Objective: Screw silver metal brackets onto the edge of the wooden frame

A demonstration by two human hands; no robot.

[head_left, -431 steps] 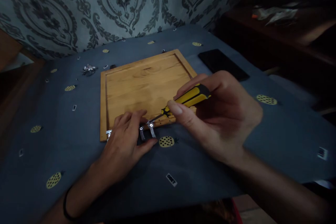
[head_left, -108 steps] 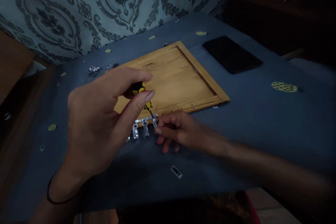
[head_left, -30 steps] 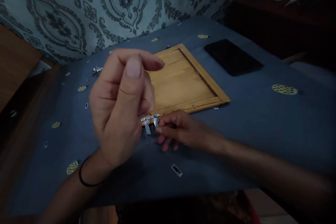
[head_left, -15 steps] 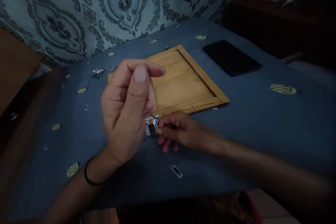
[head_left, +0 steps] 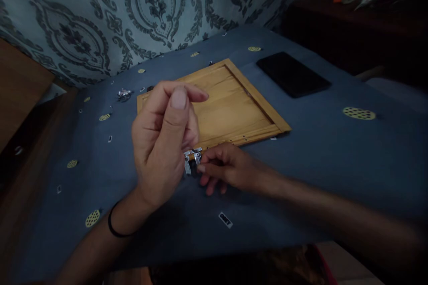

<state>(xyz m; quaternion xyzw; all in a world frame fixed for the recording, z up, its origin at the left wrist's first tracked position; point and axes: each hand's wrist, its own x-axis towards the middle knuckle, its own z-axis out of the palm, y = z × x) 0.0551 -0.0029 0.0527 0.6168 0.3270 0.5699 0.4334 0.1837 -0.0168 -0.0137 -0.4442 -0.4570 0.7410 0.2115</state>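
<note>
The wooden panel is lying near the middle of the counter. Two metal brackets are projecting from the panel's near edge. The right hand is pinching the right-side bracket between thumb and forefinger, its grip leaving little gap. The left hand is hovering over the panel's near edge, its grip curling with the thumb against the forefinger; whether it is holding anything cannot be told. A black slab is resting toward the counter's right edge. Metal parts are lying toward the far left corner.
</note>
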